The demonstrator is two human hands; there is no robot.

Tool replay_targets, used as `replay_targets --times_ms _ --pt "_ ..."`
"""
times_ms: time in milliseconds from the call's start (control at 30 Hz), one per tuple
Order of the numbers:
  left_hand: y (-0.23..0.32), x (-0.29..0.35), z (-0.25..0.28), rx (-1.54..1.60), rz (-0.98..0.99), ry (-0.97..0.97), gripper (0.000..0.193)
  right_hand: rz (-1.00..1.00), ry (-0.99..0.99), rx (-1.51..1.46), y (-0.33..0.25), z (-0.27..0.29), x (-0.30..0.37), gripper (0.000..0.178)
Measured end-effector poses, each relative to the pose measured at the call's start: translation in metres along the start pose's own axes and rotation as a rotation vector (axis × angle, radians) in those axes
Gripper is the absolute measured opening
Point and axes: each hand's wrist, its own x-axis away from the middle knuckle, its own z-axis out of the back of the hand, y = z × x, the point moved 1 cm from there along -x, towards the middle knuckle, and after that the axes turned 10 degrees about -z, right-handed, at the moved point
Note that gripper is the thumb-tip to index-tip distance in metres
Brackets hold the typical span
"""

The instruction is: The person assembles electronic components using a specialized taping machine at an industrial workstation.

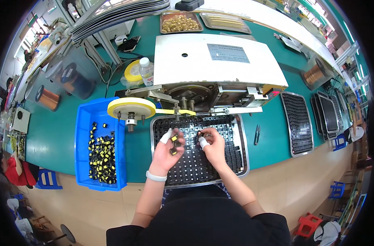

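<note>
Black-and-yellow parts point(174, 138) held above a metal tray point(244, 147)

The left hand point(163, 155), half curled, cradles several of the parts; the right hand point(214, 150) — thumb and fingertips drawn together — pinches a small dark piece point(199, 136). The tray carries rows of dark components point(232, 158). More black-and-yellow parts lie heaped in the blue bin point(79, 156), left of the tray.

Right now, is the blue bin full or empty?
The blue bin is partly filled: black-and-yellow parts lie inside, but bare floor shows.

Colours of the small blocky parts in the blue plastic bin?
Small blocky parts: black and yellow, best in head view.
</note>
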Motion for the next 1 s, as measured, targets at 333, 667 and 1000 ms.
replay_targets --times_ms 333,667,1000 --pt "-0.013 -0.050 -0.028 -0.004 -0.023 0.124 0.035 -0.014 0.137 -0.135 0.003 0.026 0.005 0.022" --pt "-0.026 -0.012 -0.014 0.058 0.087 -0.130 0.026 0.274 0.229 -0.067 -0.025 0.000 -0.009 0.022" --pt "0.011 0.033 0.002 0.071 -0.080 -0.039 0.025 0.554 0.289 0.197 -0.039 -0.044 -0.021 0.034"
